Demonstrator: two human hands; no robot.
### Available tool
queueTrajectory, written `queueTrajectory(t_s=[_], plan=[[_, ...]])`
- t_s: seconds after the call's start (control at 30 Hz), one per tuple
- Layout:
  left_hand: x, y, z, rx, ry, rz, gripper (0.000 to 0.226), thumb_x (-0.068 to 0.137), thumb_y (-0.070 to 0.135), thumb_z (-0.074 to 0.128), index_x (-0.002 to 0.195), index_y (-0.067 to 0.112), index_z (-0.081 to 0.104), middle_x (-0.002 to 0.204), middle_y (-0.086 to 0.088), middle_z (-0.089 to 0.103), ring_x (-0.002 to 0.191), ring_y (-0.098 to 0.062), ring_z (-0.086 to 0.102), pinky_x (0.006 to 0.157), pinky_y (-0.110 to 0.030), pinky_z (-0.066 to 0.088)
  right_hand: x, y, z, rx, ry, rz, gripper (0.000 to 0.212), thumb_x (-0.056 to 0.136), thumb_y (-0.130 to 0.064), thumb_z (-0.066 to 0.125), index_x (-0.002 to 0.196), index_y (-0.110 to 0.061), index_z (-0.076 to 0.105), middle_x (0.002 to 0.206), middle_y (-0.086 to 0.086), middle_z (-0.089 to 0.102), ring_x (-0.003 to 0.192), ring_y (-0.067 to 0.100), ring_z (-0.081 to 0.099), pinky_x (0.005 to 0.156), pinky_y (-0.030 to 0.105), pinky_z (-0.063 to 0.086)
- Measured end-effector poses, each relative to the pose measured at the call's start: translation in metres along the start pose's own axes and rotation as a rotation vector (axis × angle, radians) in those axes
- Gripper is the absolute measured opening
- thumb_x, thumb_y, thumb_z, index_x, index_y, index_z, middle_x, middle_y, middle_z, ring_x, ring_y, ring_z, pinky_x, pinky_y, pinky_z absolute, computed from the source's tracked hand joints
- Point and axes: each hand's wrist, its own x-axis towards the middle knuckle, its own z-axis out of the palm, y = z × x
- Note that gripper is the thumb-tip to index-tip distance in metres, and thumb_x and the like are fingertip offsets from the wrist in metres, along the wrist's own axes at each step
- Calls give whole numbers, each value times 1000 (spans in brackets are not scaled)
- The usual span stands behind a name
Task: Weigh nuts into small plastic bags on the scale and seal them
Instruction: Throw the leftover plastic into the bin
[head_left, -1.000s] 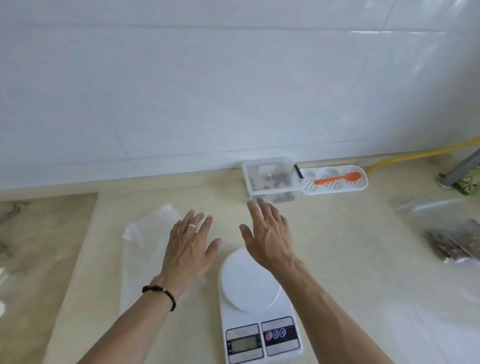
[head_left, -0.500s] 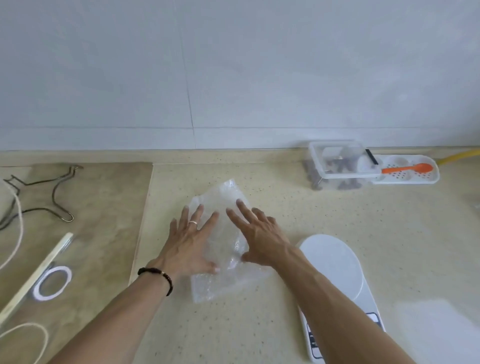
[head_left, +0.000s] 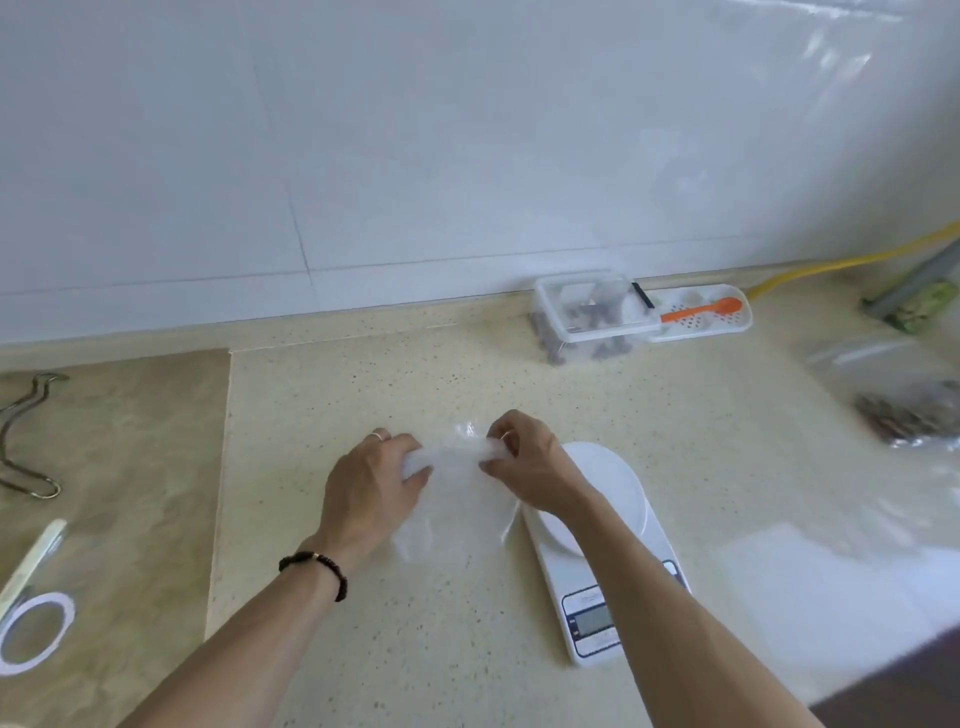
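Observation:
A clear plastic bag (head_left: 457, 499) hangs between my hands just above the counter. My left hand (head_left: 369, 488) grips its top left corner and my right hand (head_left: 524, 467) pinches its top right corner. The white kitchen scale (head_left: 608, 525) stands directly right of the bag, partly under my right forearm, its display (head_left: 592, 621) facing me. A clear tub of dark nuts (head_left: 592, 317) sits at the back by the wall. Its lid tray (head_left: 701, 322) lies beside it with an orange spoon (head_left: 701, 310) on it.
A bag filled with nuts (head_left: 914, 418) lies at the right edge of the counter (head_left: 311, 415). A yellow hose (head_left: 841, 262) runs along the back right. On the left slab lie a metal wire stand (head_left: 21, 441), a roll of tape (head_left: 34, 631) and a pale stick (head_left: 31, 564).
My hands went from hovering open, to flat on the bag, to gripping its top corners and lifting it. The view swung left and then back, so the scale moved in frame.

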Motion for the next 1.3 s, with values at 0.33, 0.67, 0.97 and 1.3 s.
queueTrajectory(t_s=[0.33, 0.67, 0.97, 1.3], plan=[[-25, 171, 38, -407, -328, 52, 45, 76, 34, 75, 61, 13, 39, 60, 0, 35, 57, -18, 32, 52, -30, 24, -163, 78, -119, 947, 325, 78, 30, 74, -18, 78, 99, -12, 63, 89, 11, 67, 72, 22, 65, 61, 30, 52], [-241, 373, 110, -657, -759, 394, 44, 70, 57, 76, 74, 15, 65, 64, 2, 64, 59, -13, 55, 55, -26, 46, -469, 221, -139, 1080, 1007, 297, 24, 87, -27, 74, 102, -9, 69, 98, 14, 73, 85, 28, 70, 86, 49, 55], [-518, 465, 201, -459, -1038, 525, 30, 86, 46, 64, 84, 17, 62, 76, 4, 64, 64, -11, 58, 55, -21, 46, -726, 333, -34, 1219, 1595, 610, 14, 87, -21, 71, 93, -9, 65, 92, 12, 65, 81, 26, 61, 74, 43, 50], [-783, 427, 269, -71, -1465, 818, 40, 87, 49, 60, 77, 12, 51, 63, -1, 60, 59, -23, 66, 64, -40, 56, -892, 372, 176, 1348, 2097, 1082, 9, 88, -15, 67, 93, -8, 66, 90, 11, 67, 77, 18, 60, 69, 33, 50]])
